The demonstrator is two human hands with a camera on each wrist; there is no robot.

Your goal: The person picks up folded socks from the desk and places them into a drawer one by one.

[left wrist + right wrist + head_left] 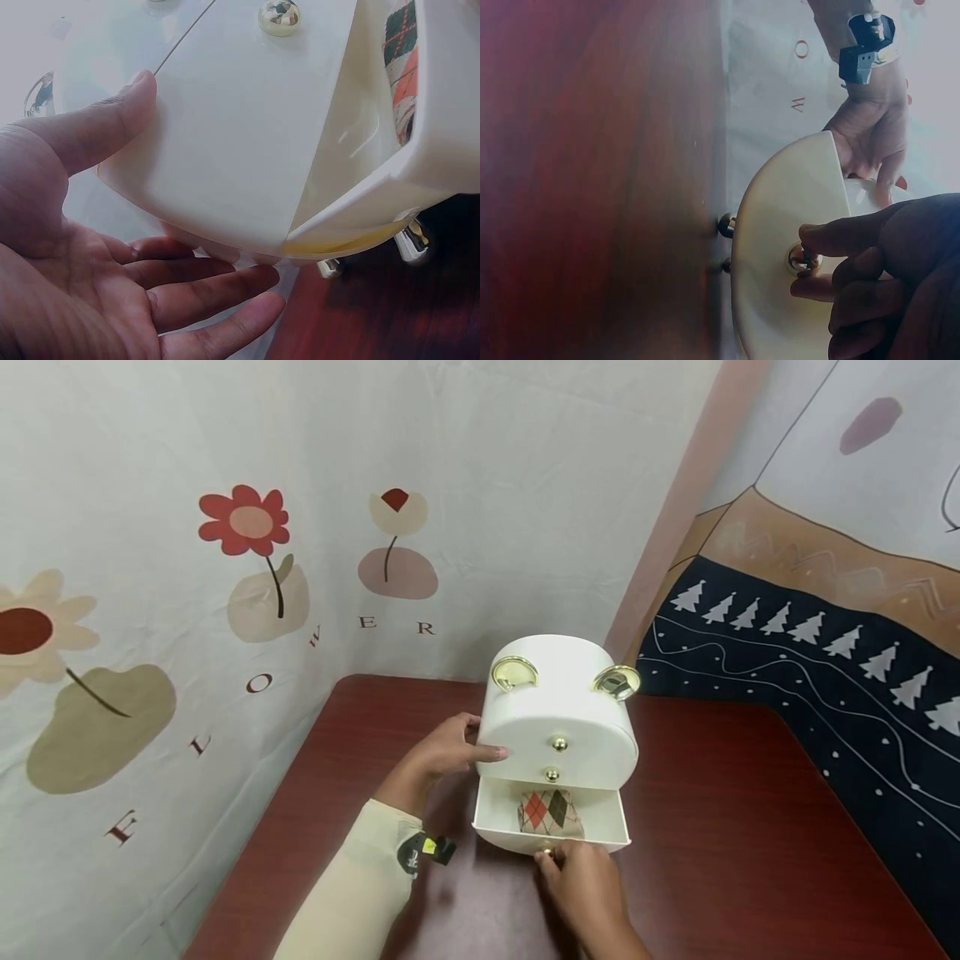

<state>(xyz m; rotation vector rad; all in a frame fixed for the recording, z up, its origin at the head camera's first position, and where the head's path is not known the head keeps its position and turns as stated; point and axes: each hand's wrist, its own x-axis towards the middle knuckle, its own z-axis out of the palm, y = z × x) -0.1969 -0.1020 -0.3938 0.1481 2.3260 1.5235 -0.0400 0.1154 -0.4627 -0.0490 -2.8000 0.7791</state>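
A white storage box (555,727) with a rounded top and two gold ear-like rings stands on the table. Its bottom drawer (495,806) is pulled out, and a folded argyle-patterned cloth (551,812) lies inside. My right hand (588,885) pinches the gold knob (802,259) on that drawer's front between thumb and finger. Against the left side of the box rests my left hand (446,747), its thumb (120,120) lying on the front face and its fingers (210,289) extended along the side.
The dark red tabletop (720,827) spreads around the box. Behind it hangs a pale curtain (480,460) with flower prints, and a patterned cloth (825,693) with tree prints hangs at the right. Small metallic feet (412,244) hold the box up.
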